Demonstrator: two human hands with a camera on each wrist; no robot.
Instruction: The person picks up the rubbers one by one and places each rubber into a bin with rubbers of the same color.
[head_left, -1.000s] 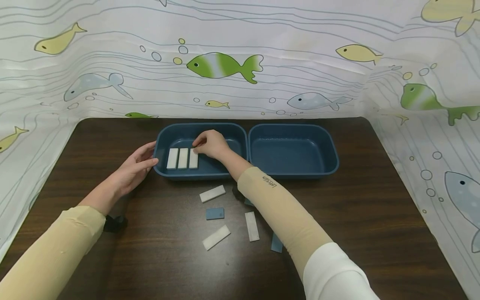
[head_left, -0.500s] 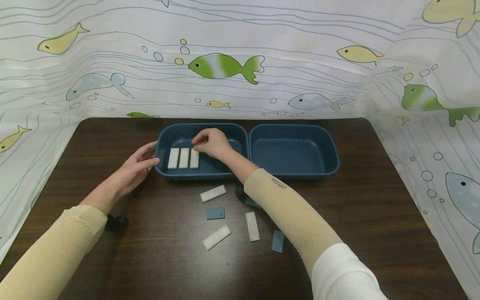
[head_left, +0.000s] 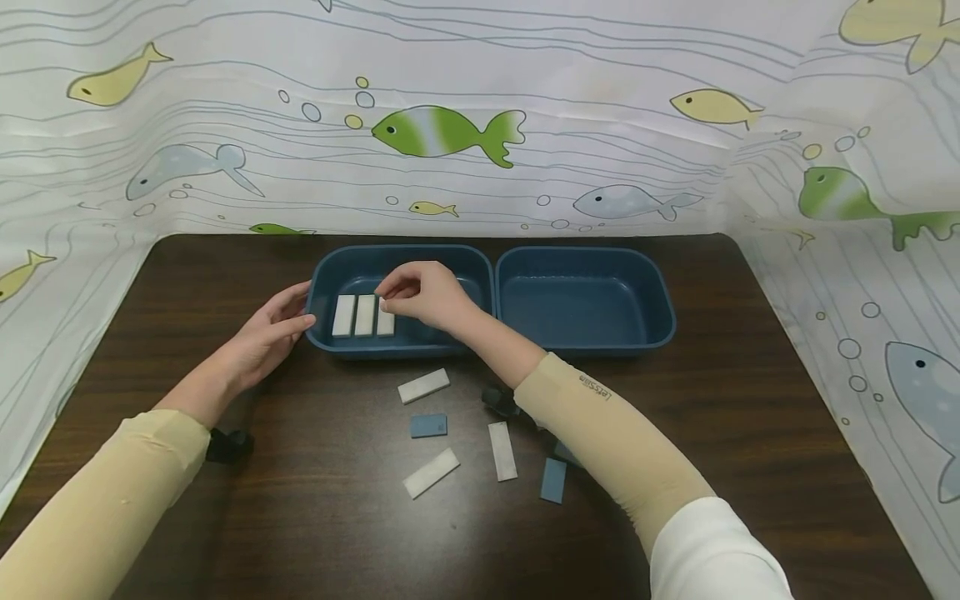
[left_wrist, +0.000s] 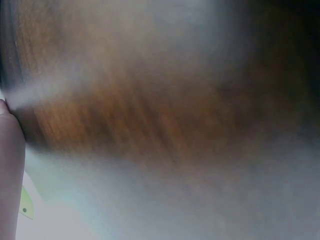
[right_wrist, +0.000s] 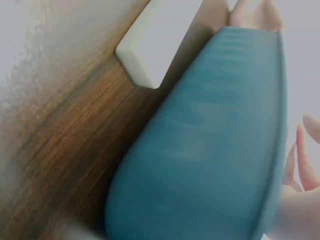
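My left hand point(head_left: 266, 335) holds the left end of the left blue tray point(head_left: 405, 353), its thumb at the rim and its other fingers along the outer wall. Inside that tray, several white rectangular blocks lie side by side at the left: an outer white block point(head_left: 343, 317), a middle white block point(head_left: 364, 317) and a right-hand white block point(head_left: 386, 323). My right hand point(head_left: 427, 293) reaches in over the front rim and pinches the far end of the right-hand block; the fingertips partly cover it. In the right wrist view, the tray wall point(right_wrist: 195, 145) hides that block.
A second blue tray point(head_left: 585, 347) adjoins on the right. On the dark wooden table point(head_left: 315, 508) lie several loose pieces, among them a white block point(head_left: 423, 387), a blue block point(head_left: 428, 426) and another blue block point(head_left: 553, 481). A fish-patterned sheet point(head_left: 450, 183) stands behind.
My right forearm has swung rightward, uncovering the blue pieces beneath it. The right hand has turned slightly, its fingertips staying at the right-hand white block. The left hand holds still.
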